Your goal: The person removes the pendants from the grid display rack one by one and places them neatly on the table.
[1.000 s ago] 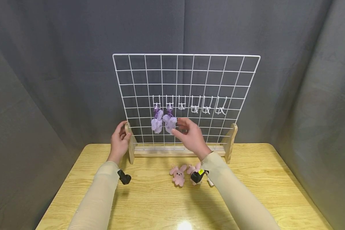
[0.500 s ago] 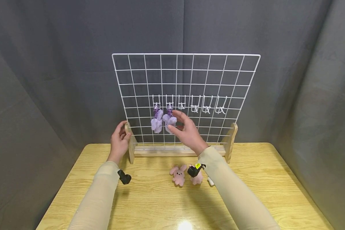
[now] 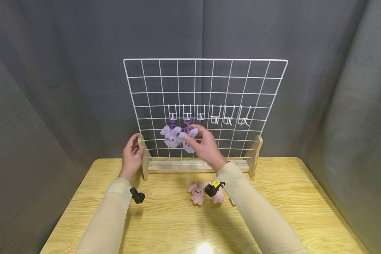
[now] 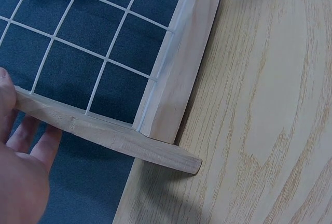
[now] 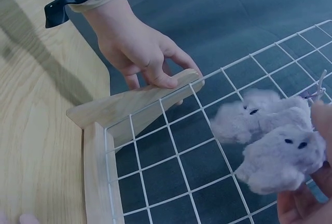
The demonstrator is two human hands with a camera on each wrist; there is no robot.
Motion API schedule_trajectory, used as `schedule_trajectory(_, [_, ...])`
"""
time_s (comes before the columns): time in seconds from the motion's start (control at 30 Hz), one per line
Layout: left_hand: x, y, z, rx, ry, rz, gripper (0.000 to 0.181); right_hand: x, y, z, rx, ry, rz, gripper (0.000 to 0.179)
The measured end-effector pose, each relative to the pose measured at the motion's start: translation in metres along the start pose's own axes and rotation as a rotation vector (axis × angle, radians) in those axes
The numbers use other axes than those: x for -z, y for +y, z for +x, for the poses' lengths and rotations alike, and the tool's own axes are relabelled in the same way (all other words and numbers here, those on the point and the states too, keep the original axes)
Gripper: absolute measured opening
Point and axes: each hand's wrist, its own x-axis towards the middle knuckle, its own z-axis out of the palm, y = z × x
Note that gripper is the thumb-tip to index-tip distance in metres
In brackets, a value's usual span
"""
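Two purple bunny plush keychains hang side by side from white hooks on a white wire grid [image 3: 195, 92]. My right hand [image 3: 207, 144] pinches the right bunny [image 3: 188, 147] near its ear, thumb in front and fingers behind. The left bunny [image 3: 171, 138] faces forward beside it, the two overlapping at the ears. In the right wrist view, the nearer plush [image 5: 282, 159] lies against my fingers. My left hand [image 3: 132, 155] grips the grid's left wooden upright [image 3: 143, 160], thumb on the front side; the left wrist view shows fingers around that upright [image 4: 104, 138].
Several bare white hooks [image 3: 215, 120] continue along the grid to the right. A pink bunny plush [image 3: 197, 194] lies on the wooden table [image 3: 165, 218], with another pink plush [image 3: 218, 198] partly behind my wrist camera. Grey curtains [image 3: 82, 70] surround the table.
My right hand has moved slightly up and left onto the right purple bunny and pinches it. Both purple bunnies have turned to face forward. The left hand stays on the upright.
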Motion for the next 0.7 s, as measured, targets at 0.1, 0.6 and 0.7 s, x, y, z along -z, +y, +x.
schedule_trajectory(0.1, [0.0001, 0.0012, -0.0008, 0.004, -0.002, -0.002, 0.059, -0.0003, 0.0001, -0.0004, 0.003, 0.027, -0.010, 0.036])
schedule_trajectory(0.6, [-0.0006, 0.0009, -0.0004, 0.005, 0.008, 0.009, 0.059, 0.0044, -0.0082, -0.0067, 0.016, 0.024, -0.042, 0.025])
schedule_trajectory(0.7, [-0.0003, 0.0011, -0.0007, 0.005, 0.009, 0.011, 0.059, 0.0042, -0.0093, -0.0075, 0.029, 0.031, -0.022, 0.025])
